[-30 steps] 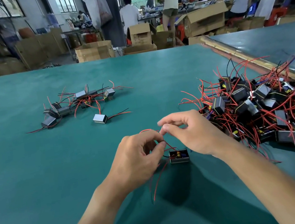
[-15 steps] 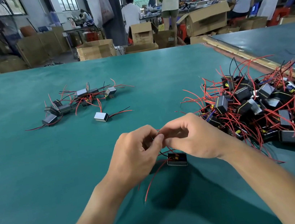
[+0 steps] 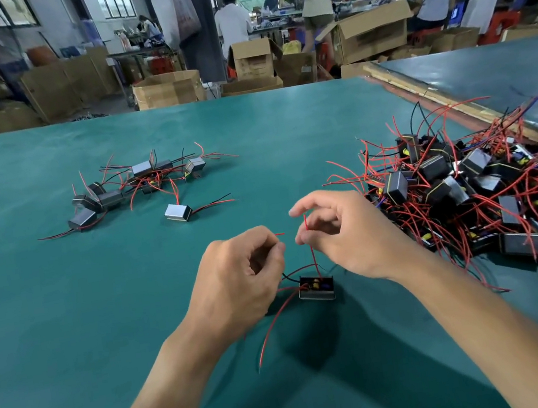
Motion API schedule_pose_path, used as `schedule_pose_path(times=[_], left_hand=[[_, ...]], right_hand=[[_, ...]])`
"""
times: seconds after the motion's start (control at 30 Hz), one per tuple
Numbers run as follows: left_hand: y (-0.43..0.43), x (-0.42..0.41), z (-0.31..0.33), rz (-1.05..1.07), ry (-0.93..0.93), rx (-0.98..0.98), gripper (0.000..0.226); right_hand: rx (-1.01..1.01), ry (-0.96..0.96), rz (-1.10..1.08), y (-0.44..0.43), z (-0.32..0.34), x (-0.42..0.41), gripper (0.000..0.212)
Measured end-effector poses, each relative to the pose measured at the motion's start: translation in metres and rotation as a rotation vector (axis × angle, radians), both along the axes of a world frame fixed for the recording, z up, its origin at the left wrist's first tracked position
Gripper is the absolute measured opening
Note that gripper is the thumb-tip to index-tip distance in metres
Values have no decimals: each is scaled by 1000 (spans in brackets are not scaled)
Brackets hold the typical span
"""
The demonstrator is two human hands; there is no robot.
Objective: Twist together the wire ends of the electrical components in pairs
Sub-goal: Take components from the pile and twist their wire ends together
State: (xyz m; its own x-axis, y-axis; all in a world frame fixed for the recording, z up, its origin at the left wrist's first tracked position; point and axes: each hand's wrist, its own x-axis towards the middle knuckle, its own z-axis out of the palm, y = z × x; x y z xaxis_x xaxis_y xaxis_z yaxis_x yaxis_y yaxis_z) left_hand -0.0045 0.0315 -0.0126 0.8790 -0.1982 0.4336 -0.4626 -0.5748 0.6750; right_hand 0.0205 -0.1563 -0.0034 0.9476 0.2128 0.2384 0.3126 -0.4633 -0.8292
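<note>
The left hand [image 3: 240,277] closed its grip on a red wire end [image 3: 279,235]. The right hand [image 3: 344,234], just beside, pinched another red wire [image 3: 306,223]. The component [image 3: 316,287] lay on the tabletop [image 3: 67,301] just below both grips.

Left forearm [image 3: 167,373] and right forearm [image 3: 484,322] reach in from bottom edge, converging; left hand [image 3: 240,277] back up, fingers curled, thumb and forefinger pinching short wire end [image 3: 280,234]; right hand [image 3: 345,238] just beside, not touching; index finger raised, bent; thumb and lower fingers pinching upright wire [image 3: 305,221].
</note>
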Motion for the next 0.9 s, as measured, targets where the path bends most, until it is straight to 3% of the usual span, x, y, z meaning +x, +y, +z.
schedule_pose_path(times=[0.3, 0.9], left_hand=[[0, 3, -2, 20, 61, -112, 11], [1, 7, 0, 34, 61, -170, 22]], right_hand=[[39, 9, -45, -2, 5, -1, 17], [34, 14, -25, 0, 8, -2, 18]])
